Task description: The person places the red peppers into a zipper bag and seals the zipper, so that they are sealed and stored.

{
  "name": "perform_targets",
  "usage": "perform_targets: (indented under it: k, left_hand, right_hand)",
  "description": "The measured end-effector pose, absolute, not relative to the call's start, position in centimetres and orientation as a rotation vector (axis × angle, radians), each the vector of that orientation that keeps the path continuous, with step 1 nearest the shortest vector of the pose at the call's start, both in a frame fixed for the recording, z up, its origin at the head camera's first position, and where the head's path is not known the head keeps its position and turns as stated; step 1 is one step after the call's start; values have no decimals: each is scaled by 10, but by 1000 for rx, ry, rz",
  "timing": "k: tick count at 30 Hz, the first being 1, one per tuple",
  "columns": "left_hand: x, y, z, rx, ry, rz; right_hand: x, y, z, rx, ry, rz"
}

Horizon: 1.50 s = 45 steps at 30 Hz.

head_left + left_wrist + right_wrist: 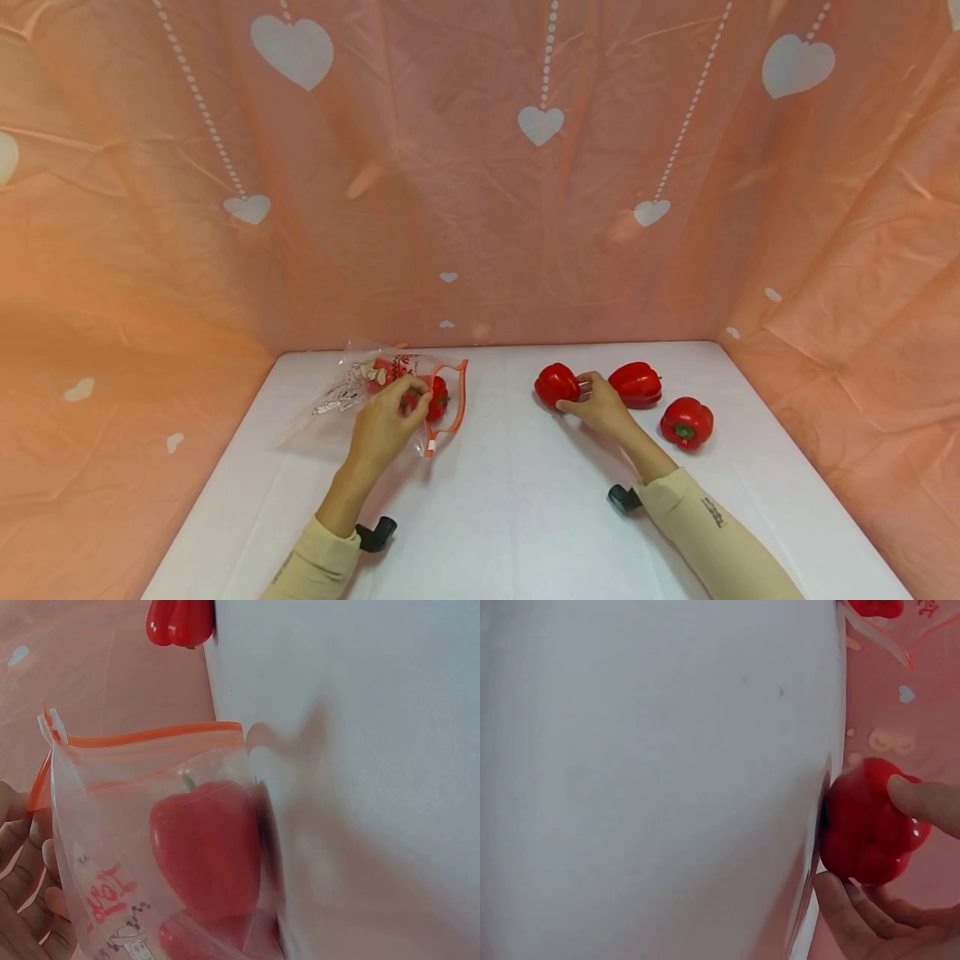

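On the left side of the table, my left hand (386, 423) pinches the edge of a clear zip bag (330, 412) near its orange zip strip (461, 392). The bag's mouth gapes toward the right. Inside it lies a red bell pepper (210, 844), stem toward the opening, with a second pepper (202, 939) behind it. My right hand (603, 407) grips another red bell pepper (556, 386) between thumb and fingers, low over the white table. In the right wrist view, the thumb presses one side of this pepper (862, 825) and the fingers the other.
Two more red bell peppers, one lying on its side (636, 384) and one with its stem facing me (687, 423), sit on the table to the right of my right hand. An orange curtain (480, 233) with white hearts encloses the white table (510, 500).
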State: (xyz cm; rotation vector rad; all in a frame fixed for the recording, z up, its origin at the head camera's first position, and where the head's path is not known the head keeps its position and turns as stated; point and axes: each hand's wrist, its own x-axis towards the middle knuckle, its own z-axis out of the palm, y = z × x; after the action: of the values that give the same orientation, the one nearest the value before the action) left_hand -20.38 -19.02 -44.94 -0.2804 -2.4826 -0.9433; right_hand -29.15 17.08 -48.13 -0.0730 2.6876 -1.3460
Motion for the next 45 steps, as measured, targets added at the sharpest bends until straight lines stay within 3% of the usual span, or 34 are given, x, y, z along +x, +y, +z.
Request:
perform_targets:
  k: [45]
  left_hand:
    - [-205, -187, -451, -241, -2563, -955]
  right_hand:
    - [-267, 127, -480, -294, 2337, -1662]
